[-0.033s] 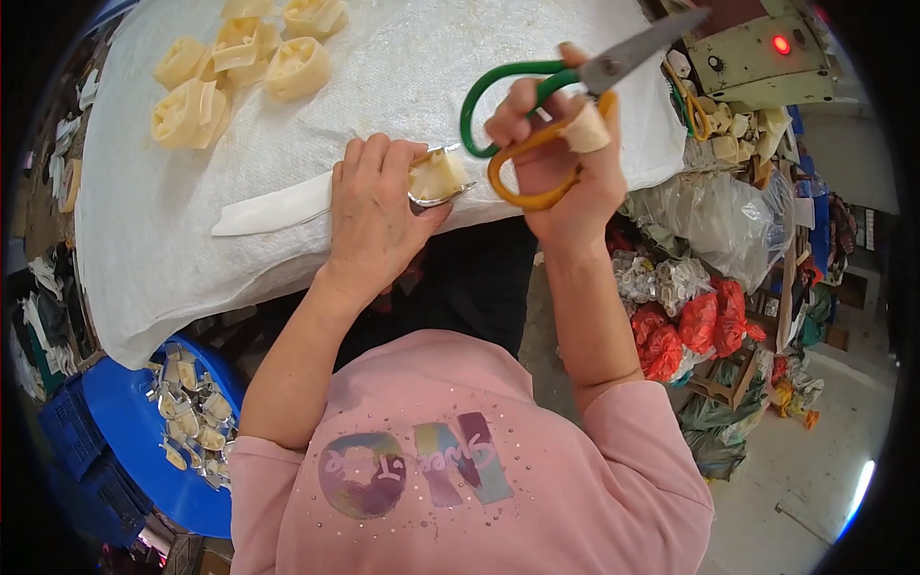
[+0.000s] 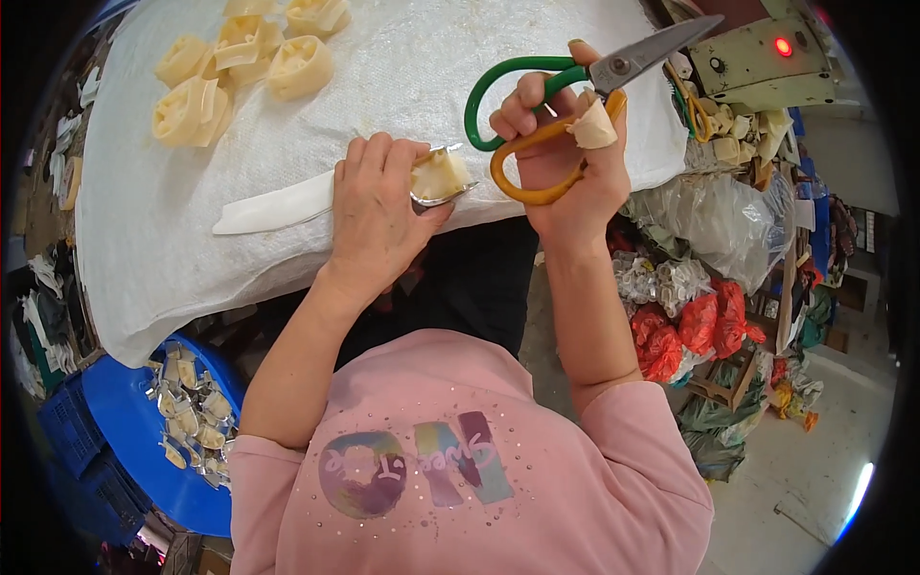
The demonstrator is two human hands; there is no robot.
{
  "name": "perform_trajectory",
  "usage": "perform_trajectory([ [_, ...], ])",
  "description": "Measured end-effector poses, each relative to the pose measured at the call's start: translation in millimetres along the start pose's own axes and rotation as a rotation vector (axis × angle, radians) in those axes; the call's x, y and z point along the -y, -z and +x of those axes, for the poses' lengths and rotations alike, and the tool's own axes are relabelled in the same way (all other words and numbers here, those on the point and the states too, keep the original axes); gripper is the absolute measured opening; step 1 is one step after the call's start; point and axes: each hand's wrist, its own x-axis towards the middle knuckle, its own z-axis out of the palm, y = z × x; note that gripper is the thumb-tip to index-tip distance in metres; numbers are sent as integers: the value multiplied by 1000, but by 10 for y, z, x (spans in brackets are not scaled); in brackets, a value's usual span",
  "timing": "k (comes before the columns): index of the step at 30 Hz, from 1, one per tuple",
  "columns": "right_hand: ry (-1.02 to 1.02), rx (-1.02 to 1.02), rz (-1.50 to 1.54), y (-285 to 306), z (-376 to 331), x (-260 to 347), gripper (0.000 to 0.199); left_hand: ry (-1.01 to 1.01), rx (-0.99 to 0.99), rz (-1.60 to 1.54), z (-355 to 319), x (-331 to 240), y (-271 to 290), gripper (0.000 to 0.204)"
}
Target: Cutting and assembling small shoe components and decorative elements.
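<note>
My left hand (image 2: 376, 196) is closed around a small silver-rimmed piece with a cream block (image 2: 442, 176) inside, resting near the front edge of the white-covered table. A white strip (image 2: 276, 203) runs out to the left from under that hand. Raised to the right, my right hand (image 2: 575, 163) grips large scissors (image 2: 621, 66) with one green and one orange handle loop; their blades point up and to the right, pressed together. A beige wrap (image 2: 594, 126) sits on a digit of the right hand, beside the orange loop.
Several pale yellow moulded pieces (image 2: 192, 111) lie at the table's far left. Below left is a blue tub (image 2: 144, 460) with several metal-and-cream parts (image 2: 196, 412). On the right are a greenish machine (image 2: 762, 72) with a red light, clear plastic bags (image 2: 714, 225) and red bags (image 2: 700, 321).
My right hand and the scissors have shifted slightly to the right, and the blades sit a little flatter. The left hand keeps its place.
</note>
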Motion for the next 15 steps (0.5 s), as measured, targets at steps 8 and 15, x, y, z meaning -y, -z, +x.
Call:
perform_trajectory([
  [8,58,-11,24,-15,27,-91,39,12,-3,-17,7,5,-6,42],
  [15,8,5,-78,-18,-8,-165,43,1,-25,-26,2,13,-23,42],
])
